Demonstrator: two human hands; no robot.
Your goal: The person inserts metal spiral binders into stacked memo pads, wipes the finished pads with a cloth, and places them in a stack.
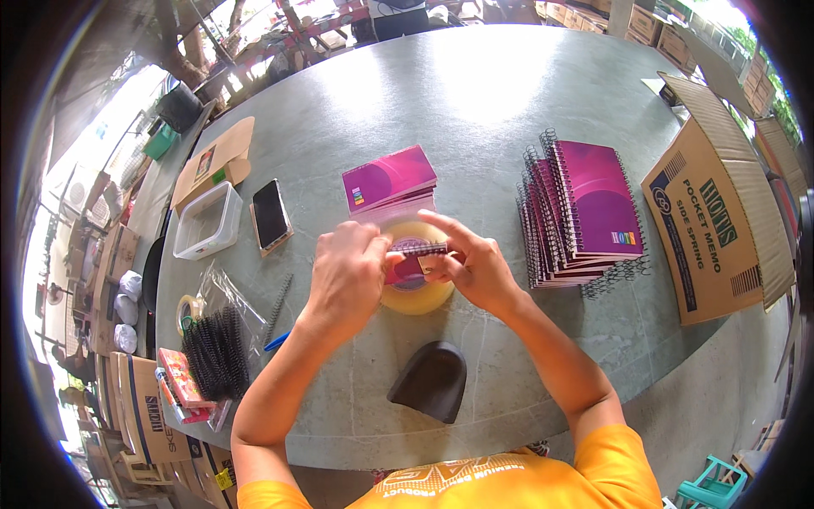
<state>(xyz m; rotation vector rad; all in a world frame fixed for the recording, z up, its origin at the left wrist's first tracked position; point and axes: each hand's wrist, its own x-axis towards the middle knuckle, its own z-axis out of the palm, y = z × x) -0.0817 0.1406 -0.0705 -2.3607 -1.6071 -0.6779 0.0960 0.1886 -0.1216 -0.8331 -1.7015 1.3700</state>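
Glossy paper notebooks [593,204], matt stone table [475,93]

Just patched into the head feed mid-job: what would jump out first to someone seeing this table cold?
Dead centre, the left hand and right hand together pinch a small magenta pad with a black spiral binding, above a roll of clear packing tape on the grey table. To the right sits a tall stack of magenta spiral-bound notebooks, with an open brown cardboard carton beyond it.
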